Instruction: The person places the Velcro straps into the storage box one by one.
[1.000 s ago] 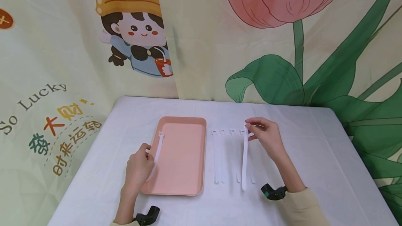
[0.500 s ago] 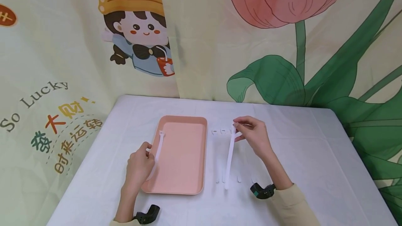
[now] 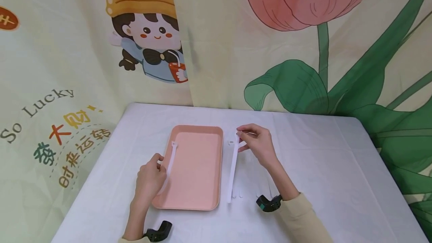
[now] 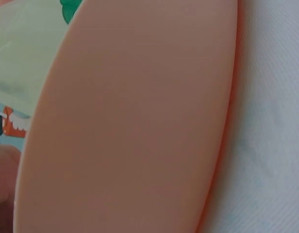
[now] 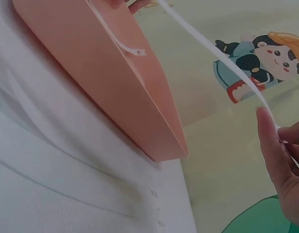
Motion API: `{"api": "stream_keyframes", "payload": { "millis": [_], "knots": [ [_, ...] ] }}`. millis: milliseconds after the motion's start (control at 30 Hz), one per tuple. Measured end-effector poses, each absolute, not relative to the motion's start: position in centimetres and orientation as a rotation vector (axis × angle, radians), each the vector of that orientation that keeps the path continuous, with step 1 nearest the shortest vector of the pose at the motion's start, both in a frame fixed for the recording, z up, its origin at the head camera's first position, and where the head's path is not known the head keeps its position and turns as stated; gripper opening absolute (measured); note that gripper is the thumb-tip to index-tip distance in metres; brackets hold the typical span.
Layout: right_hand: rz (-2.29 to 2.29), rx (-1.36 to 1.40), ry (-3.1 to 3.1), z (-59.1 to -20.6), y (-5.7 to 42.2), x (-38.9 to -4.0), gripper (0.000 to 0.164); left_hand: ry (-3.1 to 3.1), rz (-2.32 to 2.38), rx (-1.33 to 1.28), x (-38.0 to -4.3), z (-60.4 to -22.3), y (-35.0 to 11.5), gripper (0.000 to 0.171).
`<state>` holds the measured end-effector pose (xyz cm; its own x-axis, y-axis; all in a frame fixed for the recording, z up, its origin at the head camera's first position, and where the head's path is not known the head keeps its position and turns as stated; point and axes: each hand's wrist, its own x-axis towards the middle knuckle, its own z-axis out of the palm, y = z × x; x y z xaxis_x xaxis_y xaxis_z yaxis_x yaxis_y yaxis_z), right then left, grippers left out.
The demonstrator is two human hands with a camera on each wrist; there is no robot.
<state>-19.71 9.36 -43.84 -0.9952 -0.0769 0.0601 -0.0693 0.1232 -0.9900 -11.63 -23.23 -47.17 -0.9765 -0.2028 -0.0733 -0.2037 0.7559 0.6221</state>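
Observation:
My right hand point(image 3: 258, 143) pinches the slotted head end of a white cable tie point(image 3: 233, 171) between thumb and fingers. The tie hangs down just right of the pink tray point(image 3: 195, 171), above the table; in the right wrist view it bends away from the fingertips. At the tray's left side my left hand point(image 3: 150, 179) grips the rim with curled fingers. One cable tie in the tray point(image 3: 172, 156) lies along the left side, its lower part near that hand. More cable ties lie on the white cloth right of the tray, faint and partly hidden behind the held one and the right hand.
A white cloth point(image 3: 337, 168) covers the table, stretching far to the right of the tray. Behind the table hangs a printed curtain point(image 3: 216, 48) with a cartoon figure and a tulip. Black wrist cameras point(image 3: 269, 203) sit on both wrists.
My right hand has carried the cable tie leftward over the ones on the table, closer to the tray. My left hand and the tray have stayed in place.

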Motion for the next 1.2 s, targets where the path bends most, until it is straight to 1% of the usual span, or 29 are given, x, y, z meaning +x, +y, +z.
{"api": "stream_keyframes", "payload": {
  "millis": [233, 567, 1200],
  "knots": [
    [-2.101, -0.182, 2.290, -44.0, 7.4, -20.2, 0.022, 2.958, 1.031, -0.326, -11.7, -47.1, -23.2, 0.031],
    [-2.130, -0.205, 2.210, -44.5, 4.8, -20.8, 0.016, 2.961, 1.031, -0.318, -11.6, -47.1, -23.2, 0.031],
    [-2.129, -0.195, 2.092, -44.8, 1.7, -21.6, 0.016, 2.971, 1.014, -0.330, -11.7, -47.2, -23.0, 0.031]
  ]
}}
